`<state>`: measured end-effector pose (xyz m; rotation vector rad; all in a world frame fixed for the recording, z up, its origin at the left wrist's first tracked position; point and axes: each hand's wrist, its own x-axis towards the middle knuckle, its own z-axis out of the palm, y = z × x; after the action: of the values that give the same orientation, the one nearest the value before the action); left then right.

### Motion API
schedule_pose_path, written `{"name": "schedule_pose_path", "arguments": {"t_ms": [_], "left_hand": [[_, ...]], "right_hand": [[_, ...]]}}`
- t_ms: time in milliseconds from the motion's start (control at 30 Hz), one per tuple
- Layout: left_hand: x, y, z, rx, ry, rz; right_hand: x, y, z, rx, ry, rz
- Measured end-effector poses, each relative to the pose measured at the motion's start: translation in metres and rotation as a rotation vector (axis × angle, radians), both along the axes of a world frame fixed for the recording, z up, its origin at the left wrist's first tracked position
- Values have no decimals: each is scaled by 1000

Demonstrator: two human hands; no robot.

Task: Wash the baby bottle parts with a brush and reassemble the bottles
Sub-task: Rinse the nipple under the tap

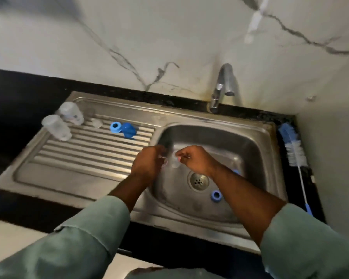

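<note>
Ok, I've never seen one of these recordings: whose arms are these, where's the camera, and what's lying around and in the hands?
One picture, from a camera worn on a person's head, looking down at their own arms. The left hand and right hand together pinch a small clear part, blurred, over the sink. On the drainer lie two clear bottles, a blue ring and a blue cap. Another ring lies in the basin. The brush lies on the counter, right of the sink. The tap shows no water running.
</note>
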<state>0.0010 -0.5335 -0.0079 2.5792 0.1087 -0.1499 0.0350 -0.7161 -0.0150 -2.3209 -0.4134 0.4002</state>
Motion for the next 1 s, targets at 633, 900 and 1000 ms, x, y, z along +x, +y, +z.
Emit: {"name": "schedule_pose_path", "arguments": {"t_ms": [633,900,1000], "left_hand": [[63,251,-7,17,23,206],[78,267,-23,107,71,90],[79,271,-28,110,76,83]], "right_hand": [[32,252,-11,-41,-27,179],[46,275,-14,-76,-1,81],[48,278,-13,-79,-5,76]]}}
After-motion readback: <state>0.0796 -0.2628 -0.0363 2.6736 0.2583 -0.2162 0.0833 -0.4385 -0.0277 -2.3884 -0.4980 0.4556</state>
